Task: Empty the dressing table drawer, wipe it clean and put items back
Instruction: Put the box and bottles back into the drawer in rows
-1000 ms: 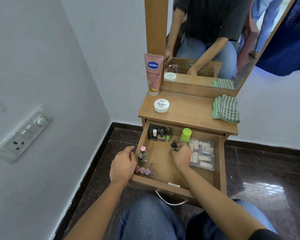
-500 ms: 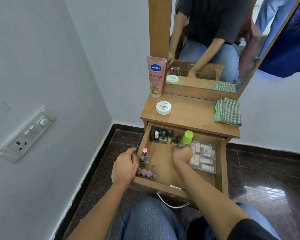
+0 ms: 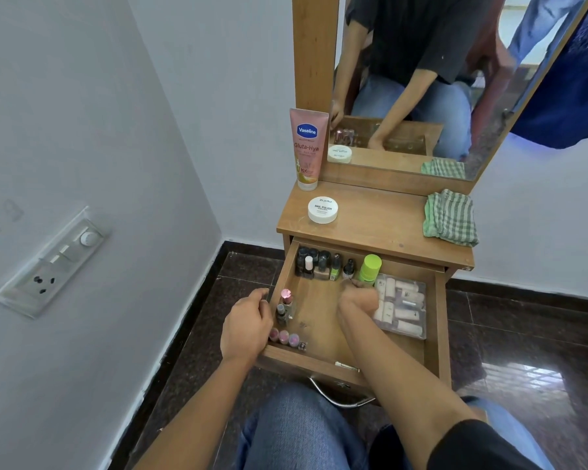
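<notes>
Fingers of your right hand (image 3: 357, 301) are curled in, knuckles up, low over the floor of the drawer (image 3: 437, 317). I cannot tell whether they pinch anything, as the back of the hand hides it. Your left hand (image 3: 246, 325) has its fingers hooked on the drawer's left wall and holds it.

- Just beyond the right fingertips: small dark bottle (image 3: 349, 269), upright, long axis vertical, cap up.
- Beside it, toward the little-finger side: green-capped bottle (image 3: 369, 269), also upright.
- Just off the right knuckles, little-finger side: clear packet of tubes (image 3: 403, 308), lying flat.
- Beyond the thumb side, at the back wall: row of dark polish bottles (image 3: 314, 264).
- Just inside the wall from the left fingers: pink-capped bottle (image 3: 286, 296), upright.

Judgement: your right hand is nearer the back row, so take those by the cap from above. The pink-capped bottle falls to your left. The bottles stand close together, so a sideways reach could topple neighbours. The checked cloth (image 3: 450, 218) lies on the counter (image 3: 377, 225), well beyond both sets of fingers.
</notes>
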{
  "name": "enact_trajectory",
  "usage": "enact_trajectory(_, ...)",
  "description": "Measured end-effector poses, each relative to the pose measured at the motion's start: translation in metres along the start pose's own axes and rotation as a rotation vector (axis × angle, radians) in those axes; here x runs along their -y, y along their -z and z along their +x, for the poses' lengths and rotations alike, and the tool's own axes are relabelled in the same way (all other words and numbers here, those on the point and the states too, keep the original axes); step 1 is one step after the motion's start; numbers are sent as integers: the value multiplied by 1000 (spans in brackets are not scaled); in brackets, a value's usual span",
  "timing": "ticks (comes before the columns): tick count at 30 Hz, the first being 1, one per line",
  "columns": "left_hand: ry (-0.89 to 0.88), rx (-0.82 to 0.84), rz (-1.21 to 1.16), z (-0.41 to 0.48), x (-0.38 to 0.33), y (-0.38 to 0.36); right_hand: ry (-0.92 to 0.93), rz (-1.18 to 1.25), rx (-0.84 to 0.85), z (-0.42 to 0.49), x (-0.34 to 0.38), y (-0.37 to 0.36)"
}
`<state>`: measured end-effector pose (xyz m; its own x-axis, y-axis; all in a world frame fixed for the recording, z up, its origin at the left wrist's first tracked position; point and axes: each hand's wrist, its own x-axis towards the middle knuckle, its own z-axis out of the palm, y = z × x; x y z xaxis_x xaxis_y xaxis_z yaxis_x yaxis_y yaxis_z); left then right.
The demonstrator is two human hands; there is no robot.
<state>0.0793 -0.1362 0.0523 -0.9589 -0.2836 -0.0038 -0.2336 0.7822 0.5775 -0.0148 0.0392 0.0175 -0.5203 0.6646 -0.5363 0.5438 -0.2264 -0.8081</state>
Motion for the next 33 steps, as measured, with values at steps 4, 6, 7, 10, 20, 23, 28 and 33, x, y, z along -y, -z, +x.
enact_trajectory(4, 6, 0, -1, 0, 0, 0, -26, 110, 19, -2, -5, -6)
enact_trajectory(6, 7, -4, -2, 0, -1, 0, -26, 135, 30, -1, -10, -10)
enact_trajectory(7, 8, -4, -3, 0, -1, 0, -25, 149, 32, 0, -12, -12)
enact_trajectory(10, 7, -6, -7, -1, -1, 1, -32, 176, 28, 1, -12, -12)
enact_trajectory(20, 3, 4, -12, -1, -1, 1, -76, 206, 16, 10, -8, -15)
enact_trajectory(23, 3, -1, -11, -1, 0, 1, -77, 209, 14, 8, -6, -14)
enact_trajectory(28, 5, 1, -7, -1, -1, 1, -91, 182, 55, 1, 0, -4)
enact_trajectory(33, -3, 0, -4, -1, -2, 2, 112, -26, 277, -26, 15, 16)
